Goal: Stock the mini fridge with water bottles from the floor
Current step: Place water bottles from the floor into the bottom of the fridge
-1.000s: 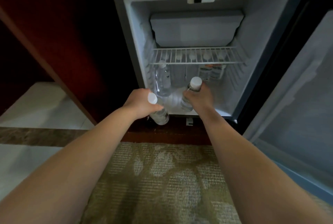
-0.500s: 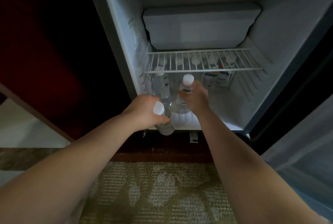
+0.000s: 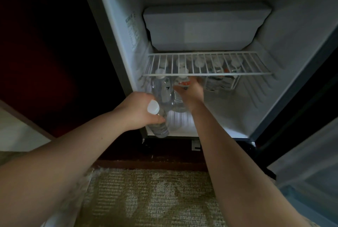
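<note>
Water bottles (image 3: 217, 82) already stand at the back of the mini fridge (image 3: 296, 31), under the wire shelf (image 3: 206, 74). Head view: my right hand (image 3: 192, 93) is wrapped round another bottle (image 3: 181, 85), upright beneath that shelf, just beside a standing bottle (image 3: 161, 85); set down or not, I cannot tell. My left hand (image 3: 136, 112) grips a tilted bottle (image 3: 159, 126) at the front lip. I judge this the placing step: next, release the right, then stand the left one upright.
</note>
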A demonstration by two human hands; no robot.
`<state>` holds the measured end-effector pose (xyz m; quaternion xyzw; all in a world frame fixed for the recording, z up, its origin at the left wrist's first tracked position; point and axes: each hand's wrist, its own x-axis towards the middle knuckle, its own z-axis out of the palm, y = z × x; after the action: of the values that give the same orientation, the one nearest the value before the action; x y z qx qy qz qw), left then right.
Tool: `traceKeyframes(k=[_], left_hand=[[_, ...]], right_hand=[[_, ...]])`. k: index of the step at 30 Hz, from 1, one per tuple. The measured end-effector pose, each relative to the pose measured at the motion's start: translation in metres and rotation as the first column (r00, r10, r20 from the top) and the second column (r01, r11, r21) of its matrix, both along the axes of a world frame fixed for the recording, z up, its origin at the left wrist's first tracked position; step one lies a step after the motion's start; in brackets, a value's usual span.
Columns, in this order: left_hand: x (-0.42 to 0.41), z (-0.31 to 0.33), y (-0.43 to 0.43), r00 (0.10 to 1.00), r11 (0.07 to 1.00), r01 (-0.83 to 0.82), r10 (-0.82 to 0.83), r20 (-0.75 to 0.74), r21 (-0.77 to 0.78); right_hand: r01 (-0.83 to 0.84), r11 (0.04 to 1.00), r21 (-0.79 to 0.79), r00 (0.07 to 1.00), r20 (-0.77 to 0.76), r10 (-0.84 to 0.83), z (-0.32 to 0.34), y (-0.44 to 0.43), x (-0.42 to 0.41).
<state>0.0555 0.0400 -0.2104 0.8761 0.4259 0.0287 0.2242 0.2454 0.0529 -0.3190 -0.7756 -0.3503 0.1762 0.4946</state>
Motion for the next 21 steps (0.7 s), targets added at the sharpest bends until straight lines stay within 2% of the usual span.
traceKeyframes(k=[5,10,13,14,15,16,18,19,21], left_hand=[[-0.001,-0.001,-0.001,1.000,1.000,-0.020,0.021,0.013,-0.021],[-0.002,-0.007,0.000,0.998,0.996,-0.053,0.055,0.035,-0.067],[-0.001,-0.007,-0.004,0.997,0.994,-0.069,0.073,0.037,-0.088],[0.000,-0.007,-0.005,0.996,0.992,-0.079,0.083,0.041,-0.094],[0.001,-0.006,-0.006,0.995,0.992,-0.085,0.089,0.041,-0.095],[0.003,-0.005,-0.007,0.995,0.992,-0.089,0.093,0.037,-0.094],[0.006,-0.003,-0.008,0.995,0.991,-0.094,0.097,0.028,-0.099],[0.008,0.000,-0.009,0.995,0.991,-0.095,0.097,0.020,-0.098],[0.013,0.005,-0.011,0.996,0.993,-0.092,0.092,0.005,-0.079]], right_hand=[[-0.008,1.000,-0.028,1.000,0.013,0.008,0.004,-0.001,-0.005],[0.056,0.997,0.052,0.990,-0.131,-0.049,0.001,-0.012,-0.002],[0.150,0.986,0.067,0.988,-0.051,-0.147,-0.006,-0.031,0.002],[0.182,0.981,0.062,0.981,-0.072,-0.178,-0.009,-0.040,0.004],[0.188,0.980,0.059,0.970,-0.166,-0.176,-0.011,-0.048,0.007],[0.137,0.989,0.054,0.943,-0.313,-0.113,-0.009,-0.056,0.010],[-0.182,0.983,0.003,0.838,-0.522,0.157,-0.003,-0.071,0.013],[-0.394,0.918,-0.038,0.777,-0.548,0.311,-0.001,-0.078,0.012],[-0.719,0.682,-0.135,0.629,-0.545,0.555,0.001,-0.088,0.005]])
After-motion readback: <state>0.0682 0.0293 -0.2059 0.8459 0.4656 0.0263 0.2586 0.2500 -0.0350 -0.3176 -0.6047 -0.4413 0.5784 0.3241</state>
